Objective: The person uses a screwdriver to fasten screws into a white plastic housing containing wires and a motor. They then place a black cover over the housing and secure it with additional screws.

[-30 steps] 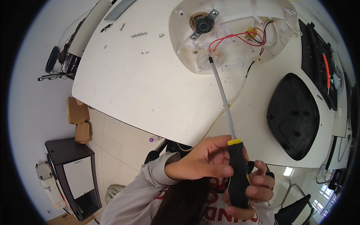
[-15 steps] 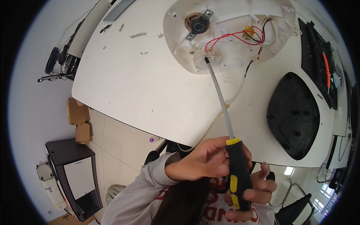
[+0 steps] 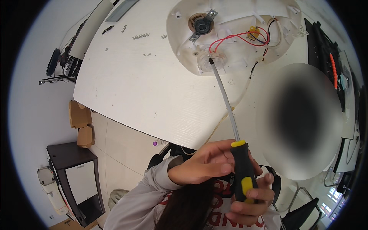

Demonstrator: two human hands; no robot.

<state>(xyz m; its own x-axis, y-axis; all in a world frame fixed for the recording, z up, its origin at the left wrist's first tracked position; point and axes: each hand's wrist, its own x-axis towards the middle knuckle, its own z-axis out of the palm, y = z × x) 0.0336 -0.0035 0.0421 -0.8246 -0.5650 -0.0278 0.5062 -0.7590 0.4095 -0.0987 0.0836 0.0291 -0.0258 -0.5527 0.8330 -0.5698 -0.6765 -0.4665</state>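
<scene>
Both my hands are on a long screwdriver [image 3: 232,122] with a black and yellow handle. My left hand [image 3: 201,163] curls around the neck of the handle, thumb and index finger at the yellow collar. Lower down, my right hand [image 3: 255,201] grips the handle's end with bent fingers. The dark tip reaches a clear round part [image 3: 219,63] at the near edge of a white plastic shell [image 3: 234,13]; the exact contact point is too small to make out. Red wires [image 3: 237,35] run from that round part toward a yellow component [image 3: 253,33].
A round black part with a metal bracket [image 3: 202,27] sits inside the shell. Several screws [image 3: 141,36] lie on the white table [image 3: 134,84]. Strong blur hides a dark object [image 3: 301,119] on the right. Beyond it is an orange-handled tool [image 3: 333,71] on a black tray.
The handle has turned in my right hand, and its yellow patches have shifted. My right fingers have curled closer around it. The black oval cover on the right is now blurred.
</scene>
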